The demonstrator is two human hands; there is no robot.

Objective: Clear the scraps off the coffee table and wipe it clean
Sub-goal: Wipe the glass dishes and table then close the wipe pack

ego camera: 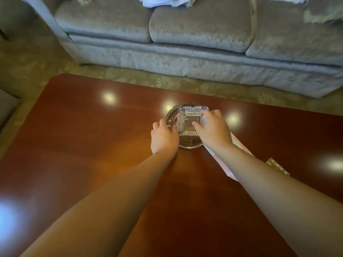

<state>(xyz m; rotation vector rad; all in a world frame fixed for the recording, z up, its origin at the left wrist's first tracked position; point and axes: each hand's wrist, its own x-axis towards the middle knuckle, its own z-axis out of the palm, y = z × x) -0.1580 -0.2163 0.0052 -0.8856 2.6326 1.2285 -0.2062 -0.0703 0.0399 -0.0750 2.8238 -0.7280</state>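
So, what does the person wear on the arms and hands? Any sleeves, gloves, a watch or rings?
Nothing that shows. The left hand and the right hand are bare, without gloves, and no ring can be seen on the visible fingers. The left forearm and the right forearm are bare down to the picture's lower edge: no sleeve, watch or bracelet shows.

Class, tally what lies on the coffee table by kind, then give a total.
Glass dishes: 2, the square glass dish on the round glass dish
Pink cloth: 1
Gold wrapper: 1
Total: 4
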